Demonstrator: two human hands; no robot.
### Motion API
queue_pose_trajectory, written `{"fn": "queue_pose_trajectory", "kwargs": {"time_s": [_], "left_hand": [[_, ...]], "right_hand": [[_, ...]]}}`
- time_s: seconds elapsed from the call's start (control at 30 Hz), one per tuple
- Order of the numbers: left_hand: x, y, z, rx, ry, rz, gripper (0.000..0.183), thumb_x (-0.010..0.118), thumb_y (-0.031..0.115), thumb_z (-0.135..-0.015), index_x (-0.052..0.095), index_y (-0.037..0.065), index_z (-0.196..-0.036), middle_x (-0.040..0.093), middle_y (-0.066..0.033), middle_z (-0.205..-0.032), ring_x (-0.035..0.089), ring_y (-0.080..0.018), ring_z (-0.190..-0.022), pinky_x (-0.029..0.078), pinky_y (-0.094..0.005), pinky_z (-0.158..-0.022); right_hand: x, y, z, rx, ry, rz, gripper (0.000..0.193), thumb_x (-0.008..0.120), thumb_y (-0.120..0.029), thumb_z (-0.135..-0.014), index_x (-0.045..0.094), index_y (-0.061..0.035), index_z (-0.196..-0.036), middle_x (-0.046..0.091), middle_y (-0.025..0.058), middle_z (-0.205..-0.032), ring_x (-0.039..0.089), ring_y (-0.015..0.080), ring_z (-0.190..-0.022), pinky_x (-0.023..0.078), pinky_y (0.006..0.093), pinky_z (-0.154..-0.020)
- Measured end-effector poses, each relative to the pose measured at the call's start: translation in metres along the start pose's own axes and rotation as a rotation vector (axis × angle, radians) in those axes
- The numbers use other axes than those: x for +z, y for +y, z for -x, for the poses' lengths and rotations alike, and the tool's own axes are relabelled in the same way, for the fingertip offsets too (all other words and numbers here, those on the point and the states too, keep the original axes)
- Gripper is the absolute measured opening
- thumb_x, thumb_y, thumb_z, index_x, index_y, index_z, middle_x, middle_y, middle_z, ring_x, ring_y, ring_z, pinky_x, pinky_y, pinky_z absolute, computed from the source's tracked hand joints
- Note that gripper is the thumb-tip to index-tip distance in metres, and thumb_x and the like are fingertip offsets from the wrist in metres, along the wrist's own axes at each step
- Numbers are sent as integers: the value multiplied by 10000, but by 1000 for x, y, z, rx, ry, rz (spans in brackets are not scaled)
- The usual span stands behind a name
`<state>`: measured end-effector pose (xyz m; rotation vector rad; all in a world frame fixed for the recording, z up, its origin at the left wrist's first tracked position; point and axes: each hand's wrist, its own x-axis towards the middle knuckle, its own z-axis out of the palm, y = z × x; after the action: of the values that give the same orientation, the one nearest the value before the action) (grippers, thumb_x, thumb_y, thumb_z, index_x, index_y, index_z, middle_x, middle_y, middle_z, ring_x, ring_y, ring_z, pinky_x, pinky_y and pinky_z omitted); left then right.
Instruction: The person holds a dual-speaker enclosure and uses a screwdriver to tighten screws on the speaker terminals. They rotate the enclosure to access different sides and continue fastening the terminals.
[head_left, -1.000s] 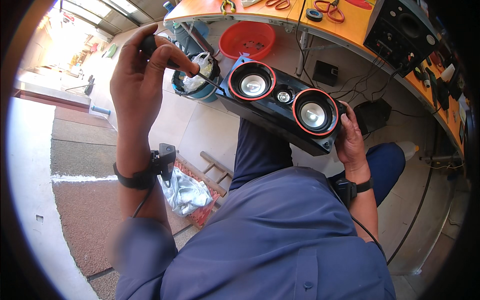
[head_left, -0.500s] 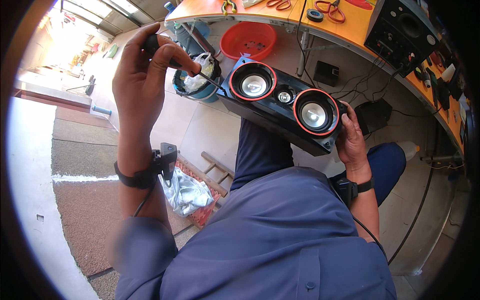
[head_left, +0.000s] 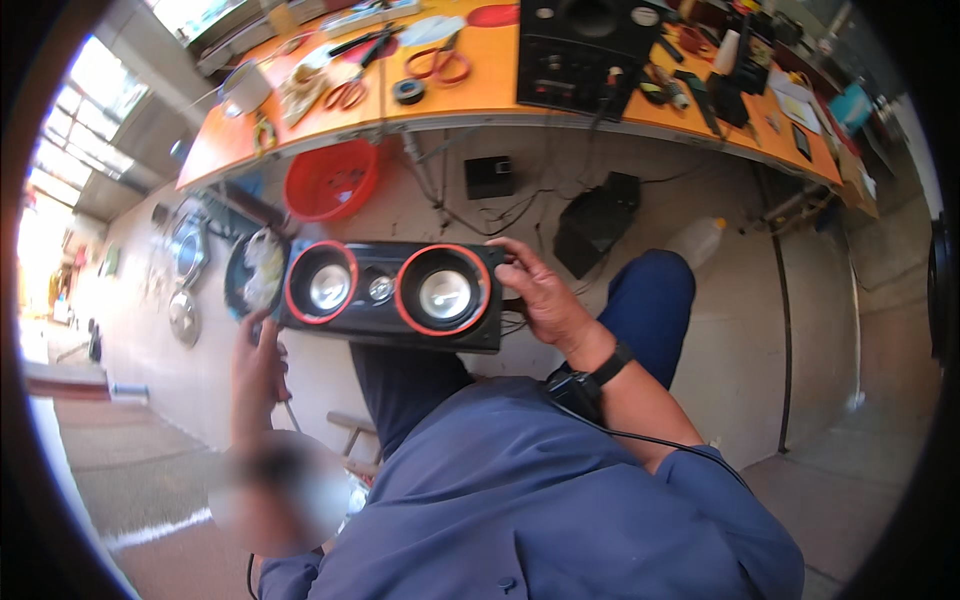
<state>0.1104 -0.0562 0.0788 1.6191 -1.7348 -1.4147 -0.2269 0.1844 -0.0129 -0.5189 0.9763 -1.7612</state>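
A black speaker box [head_left: 375,328] lies across my lap with its front facing up. Two silver-centred cones ringed in red-orange flank a small tweeter [head_left: 380,289]. My right hand [head_left: 545,297] grips its right end, thumb on the top edge and fingers at the back. By the left end is my left hand [head_left: 259,365], slightly blurred, with bent fingers close to the corner; whether they touch it I cannot tell. A thin metal screwdriver shaft [head_left: 292,416] sticks out below this hand, the handle hidden in the palm.
An orange workbench [head_left: 470,95] ahead carries scissors [head_left: 437,66], black tape [head_left: 408,92] and a large black speaker [head_left: 570,55]. Under and beside it are a red basin [head_left: 330,190], a lined bin [head_left: 240,275], loose cables and a black box [head_left: 488,177]. A wooden stool [head_left: 352,432] stands at lower left.
My left hand has come down from above the speaker's left corner, and the screwdriver tip has left it. The speaker has turned level and shifted left in view, my right hand still on it.
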Motion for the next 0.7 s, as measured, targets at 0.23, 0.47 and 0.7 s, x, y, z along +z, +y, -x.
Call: {"fn": "queue_pose_trajectory", "kwargs": {"time_s": [0.23,0.47,0.7], "left_hand": [[14,-26,-6,-59,-257,203,496,615,368,-1040,499,18,-1372,652,-113,-1209,592,-103,-651,495,-238,-530],[21,-29,2,-6,-175,-68,471,582,358,-1055,486,20,-1368,617,-107,-1236,545,-88,-652,474,-213,-517],[37,-44,-8,-131,-122,502,593,499,566,-1046,524,37,-1313,639,-107,-1178,550,-124,-622,457,-237,-483]], "right_hand": [[-2,1,-3,41,-24,-26,443,659,-240,-1016,538,-144,-1432,575,22,-1240,543,137,-1171,452,317,-1032],[-6,4,-4,91,-21,-26,425,671,-234,-1007,556,-192,-1414,543,21,-1155,530,120,-1083,474,283,-952],[-9,7,-7,112,-56,24,464,639,-241,-1026,503,-168,-1464,592,22,-1203,578,126,-1107,498,304,-983]]}}
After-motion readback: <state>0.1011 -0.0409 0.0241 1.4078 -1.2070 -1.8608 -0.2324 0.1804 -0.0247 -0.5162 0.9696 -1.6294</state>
